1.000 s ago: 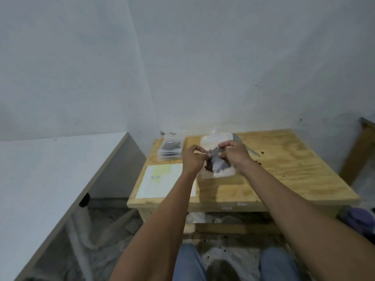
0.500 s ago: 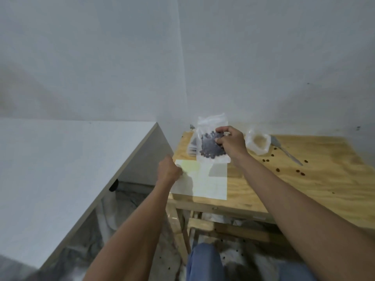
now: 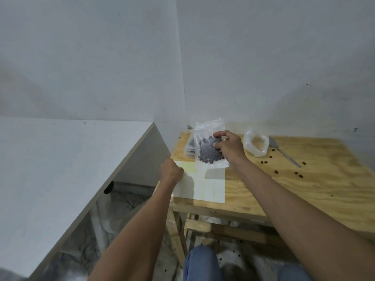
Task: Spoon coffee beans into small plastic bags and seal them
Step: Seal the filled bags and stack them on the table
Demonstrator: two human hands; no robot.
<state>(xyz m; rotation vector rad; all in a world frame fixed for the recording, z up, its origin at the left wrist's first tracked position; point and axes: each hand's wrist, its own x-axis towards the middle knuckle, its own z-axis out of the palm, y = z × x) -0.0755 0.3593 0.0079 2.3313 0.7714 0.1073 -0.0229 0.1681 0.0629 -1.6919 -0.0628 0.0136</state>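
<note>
My right hand (image 3: 229, 146) pinches a small clear plastic bag of dark coffee beans (image 3: 207, 151) and holds it upright above the wooden table (image 3: 304, 189). Behind it, a stack of filled bags (image 3: 190, 148) lies at the table's far left corner. My left hand (image 3: 171, 172) rests with curled fingers on the left edge of a white and pale yellow sheet (image 3: 205, 183); whether it pinches the sheet is hidden. A crumpled open clear bag (image 3: 256, 145) sits further right, with a metal spoon (image 3: 284, 152) lying beside it.
Several loose coffee beans (image 3: 276, 171) are scattered on the table's right half. A white desk (image 3: 60, 169) stands close on the left, with a gap between it and the table. White walls meet in a corner just behind. My knees are below the table's front edge.
My left hand let go of the bag and dropped to the sheet's left edge. My right hand carried the bag leftward, up over the sheet. The view swung left.
</note>
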